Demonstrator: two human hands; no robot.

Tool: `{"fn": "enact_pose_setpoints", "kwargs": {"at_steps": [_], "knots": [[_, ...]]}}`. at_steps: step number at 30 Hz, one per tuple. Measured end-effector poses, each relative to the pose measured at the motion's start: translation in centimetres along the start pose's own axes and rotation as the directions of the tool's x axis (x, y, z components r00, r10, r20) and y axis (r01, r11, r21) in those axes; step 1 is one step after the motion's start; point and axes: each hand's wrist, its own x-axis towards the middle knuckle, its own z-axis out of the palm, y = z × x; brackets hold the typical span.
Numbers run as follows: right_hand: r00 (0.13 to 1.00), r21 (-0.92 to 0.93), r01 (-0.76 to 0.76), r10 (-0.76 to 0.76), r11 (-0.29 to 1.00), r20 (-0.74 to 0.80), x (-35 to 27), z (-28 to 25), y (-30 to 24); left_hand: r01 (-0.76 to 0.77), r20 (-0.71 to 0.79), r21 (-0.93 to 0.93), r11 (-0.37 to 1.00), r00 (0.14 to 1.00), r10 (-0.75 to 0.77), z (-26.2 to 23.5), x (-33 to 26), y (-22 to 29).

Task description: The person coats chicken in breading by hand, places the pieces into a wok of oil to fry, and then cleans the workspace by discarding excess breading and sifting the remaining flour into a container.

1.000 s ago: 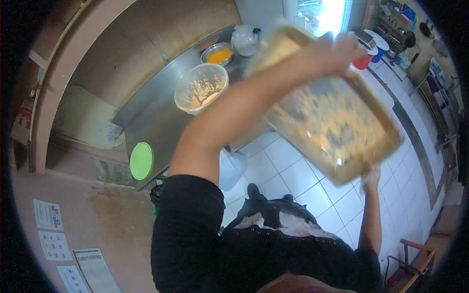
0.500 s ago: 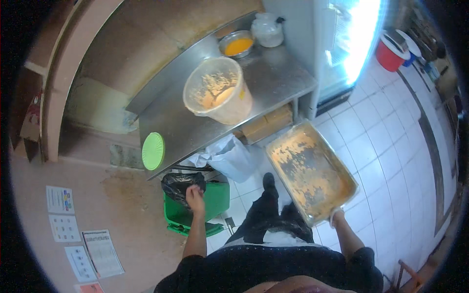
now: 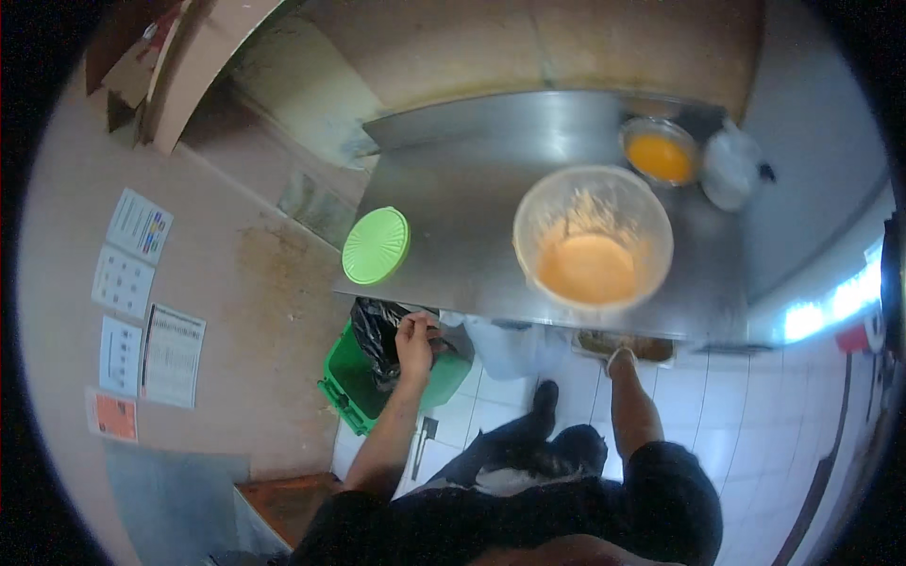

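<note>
My right hand (image 3: 620, 361), with something white around it, grips the near rim of a metal tray (image 3: 651, 349). Most of that tray is hidden beneath the steel table's front edge. My left hand (image 3: 415, 341) hovers above a green bin (image 3: 377, 401) lined with a black plastic bag (image 3: 374, 332). Its fingers are loosely bent and no held object shows. On the table (image 3: 453, 255) stands a translucent bucket (image 3: 593, 236) with orange batter inside and smeared up its wall. A light green round lid (image 3: 376, 245) lies near the table's left end.
Behind the bucket are a metal bowl of orange liquid (image 3: 660, 156) and a whitish container (image 3: 731, 170). Under the table hangs or stands a white bag (image 3: 505, 344). Printed sheets (image 3: 175, 354) cover part of the left wall. A red-and-white bucket (image 3: 859, 335) is at far right.
The batter-streaked tray has moved from the open floor at my right to under the table's front edge, still in my right hand. My view has turned right. My left hand stays over the bin.
</note>
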Motion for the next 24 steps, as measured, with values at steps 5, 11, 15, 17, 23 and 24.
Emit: {"fn": "enact_pose_setpoints", "kwargs": {"at_steps": [5, 11, 15, 17, 23, 24], "knots": [[1.0, 0.079, 0.017, -0.018, 0.997, 0.011, 4.5, 0.6, -4.6, 0.389, -0.483, -0.02, 0.921, 0.803, -0.35, -10.3, 19.1, -6.7], [0.976, 0.069, -0.106, 0.09, 0.992, 0.2, 0.1, -4.2, -4.3, 0.484, -0.549, 0.326, 0.812, 0.796, -0.253, -15.7, 30.7, -8.8], [0.937, -0.058, 0.203, -0.177, 0.977, 0.302, -18.0, -10.6, -8.6, 0.411, -0.668, 0.017, 0.912, 0.683, -0.296, -15.4, 30.2, -9.9], [0.95, 0.021, 0.171, -0.171, 0.985, 0.261, -24.9, -12.0, -11.9, 0.352, -0.636, -0.114, 0.929, 0.693, -0.34, -17.0, 29.1, -10.7], [0.763, 0.105, 0.609, -0.617, 0.786, 0.193, -33.8, -8.2, -23.5, 0.192, -0.569, -0.367, 0.91, 0.727, -0.383, -17.2, 24.8, -11.9], [0.716, 0.184, 0.596, -0.622, 0.781, 0.318, -33.3, -7.4, -25.1, 0.178, -0.583, -0.387, 0.905, 0.713, -0.39, -18.6, 23.1, -11.4]]}}
